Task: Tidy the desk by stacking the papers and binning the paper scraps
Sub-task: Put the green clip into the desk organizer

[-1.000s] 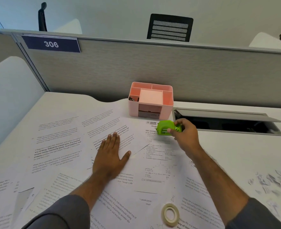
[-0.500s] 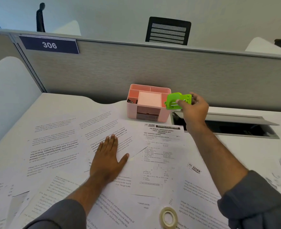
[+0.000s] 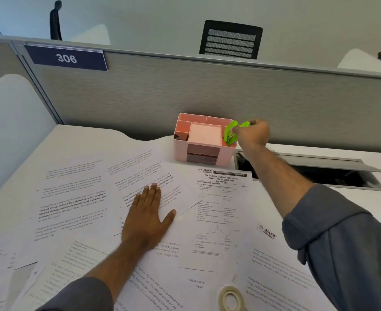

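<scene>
Right hand (image 3: 253,134) pinches small bright-green plastic gadget (image 3: 231,132) over pink plastic desk organiser (image 3: 204,153) at tabletop's far edge; left hand (image 3: 146,215) flat, fingers straight, on scattered printed white paper sheets (image 3: 72,198); stacking not begun, binning pending

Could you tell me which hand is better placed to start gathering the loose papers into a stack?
Left. The left hand already lies flat and free on the papers, while the right hand holds the green stapler at the pink organizer.
</scene>
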{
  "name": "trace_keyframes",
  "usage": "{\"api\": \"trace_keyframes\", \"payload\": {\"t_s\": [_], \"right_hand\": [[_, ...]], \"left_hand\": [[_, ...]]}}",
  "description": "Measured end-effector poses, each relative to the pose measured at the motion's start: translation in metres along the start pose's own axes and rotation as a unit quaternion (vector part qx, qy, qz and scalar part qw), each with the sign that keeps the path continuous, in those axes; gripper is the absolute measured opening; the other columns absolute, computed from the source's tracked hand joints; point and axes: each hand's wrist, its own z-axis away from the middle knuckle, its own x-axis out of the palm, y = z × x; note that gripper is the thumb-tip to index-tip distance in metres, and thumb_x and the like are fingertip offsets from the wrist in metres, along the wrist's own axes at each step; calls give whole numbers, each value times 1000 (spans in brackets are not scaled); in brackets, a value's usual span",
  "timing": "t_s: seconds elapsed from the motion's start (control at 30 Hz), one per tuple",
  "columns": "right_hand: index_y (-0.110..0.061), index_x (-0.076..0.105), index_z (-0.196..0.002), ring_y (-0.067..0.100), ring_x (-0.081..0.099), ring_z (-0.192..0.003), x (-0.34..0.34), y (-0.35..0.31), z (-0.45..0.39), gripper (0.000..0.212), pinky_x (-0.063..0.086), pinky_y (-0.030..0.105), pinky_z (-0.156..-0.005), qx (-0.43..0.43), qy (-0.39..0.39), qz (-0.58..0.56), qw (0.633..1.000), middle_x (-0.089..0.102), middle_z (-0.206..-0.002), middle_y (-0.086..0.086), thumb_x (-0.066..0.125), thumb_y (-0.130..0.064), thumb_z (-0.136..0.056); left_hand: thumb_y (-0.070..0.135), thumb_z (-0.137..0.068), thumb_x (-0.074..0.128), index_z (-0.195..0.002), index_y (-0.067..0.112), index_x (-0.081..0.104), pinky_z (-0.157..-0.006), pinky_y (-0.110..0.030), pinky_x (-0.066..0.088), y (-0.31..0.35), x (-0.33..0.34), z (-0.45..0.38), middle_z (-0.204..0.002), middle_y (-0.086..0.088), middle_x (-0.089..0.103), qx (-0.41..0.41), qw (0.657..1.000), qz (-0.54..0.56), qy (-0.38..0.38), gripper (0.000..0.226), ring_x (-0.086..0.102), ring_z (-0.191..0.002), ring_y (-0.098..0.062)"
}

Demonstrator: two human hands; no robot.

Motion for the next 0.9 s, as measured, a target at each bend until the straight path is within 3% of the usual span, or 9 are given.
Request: {"api": "trace_keyframes", "payload": {"t_s": [0.1,0.33,0.6,0.77,0.9], "right_hand": [[-10,64,-98,22,61,-77,7,4,3,38,42,26,-63,-44,-18,93,995,69,-94,6,83,-16,-65],[-8,68,-102,31,66,-90,18,13,9,31,54,36,-73,-84,-53,189,977,71,-100,10,77,-14,-73],[-8,68,-88,24,64,-76,22,22,6,22,54,35,-68,-53,-80,133,986,71,-87,8,77,-8,-69],[-17,65,-81,16,56,-68,7,26,16,16,43,25,-58,-81,-72,71,992,55,-64,-11,74,-8,-71],[-15,67,-85,15,54,-63,-17,36,48,15,50,32,-61,-114,-76,37,990,61,-70,0,75,-12,-73]], "left_hand": [[72,-94,11,-157,21,-13,-122,-29,-11,0,0,0,-166,8,-16,0,1000,4,5,85,-18,-151,-8],[70,-96,15,-159,20,-9,-122,-29,-10,1,-1,1,-166,8,-13,-1,1000,14,11,84,-15,-152,-8],[71,-95,13,-159,21,-10,-122,-28,-10,0,0,0,-166,8,-13,-4,1000,11,7,85,-14,-152,-8],[73,-93,10,-159,20,-8,-123,-29,-8,0,1,-1,-167,7,-11,-7,1000,4,2,86,-12,-153,-9],[71,-94,11,-160,17,-4,-125,-32,-5,0,-1,-5,-168,4,-7,-7,1000,-15,-5,86,-8,-154,-11]]}}
